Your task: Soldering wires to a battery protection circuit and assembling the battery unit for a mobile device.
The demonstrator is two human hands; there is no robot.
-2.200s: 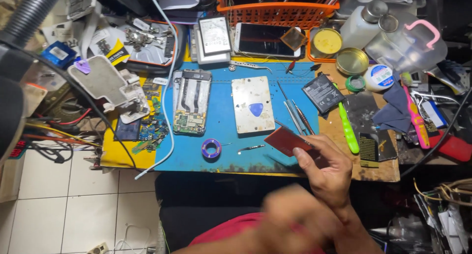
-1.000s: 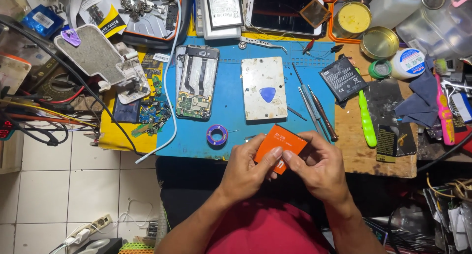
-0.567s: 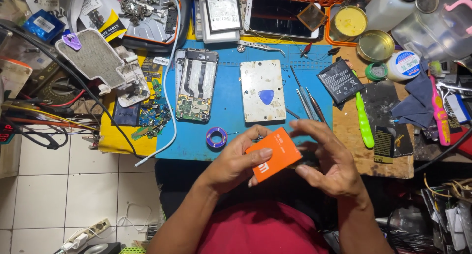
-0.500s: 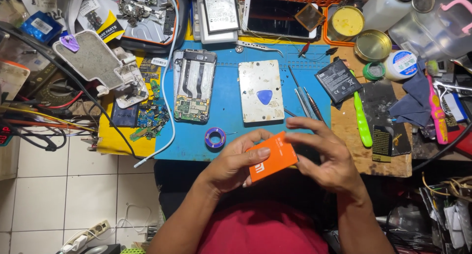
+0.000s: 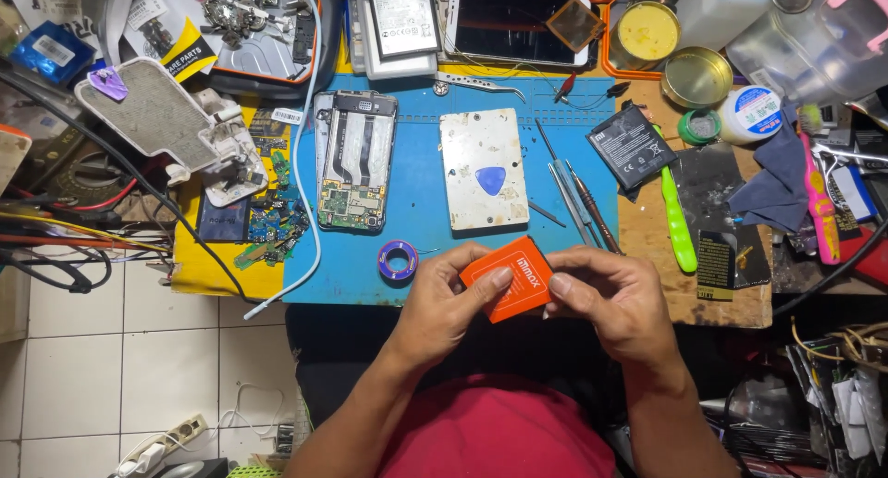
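Since half a second earlier, orange box [image 5: 510,290] had dropped slightly and tipped flatter between the hands.

Head view: left hand [image 5: 450,304], grip pinching the box's left end, thumb on top. Right hand [image 5: 610,300], grip pinching its right end. Box held over the near edge of the blue mat [image 5: 421,177] on the worktop [image 5: 731,307]. Just left of it: purple tape roll [image 5: 398,259]. Beyond: opened phone [image 5: 356,160]; white back cover [image 5: 483,169] bearing a blue pick [image 5: 490,180]; black battery [image 5: 632,148]; green tool [image 5: 677,222].
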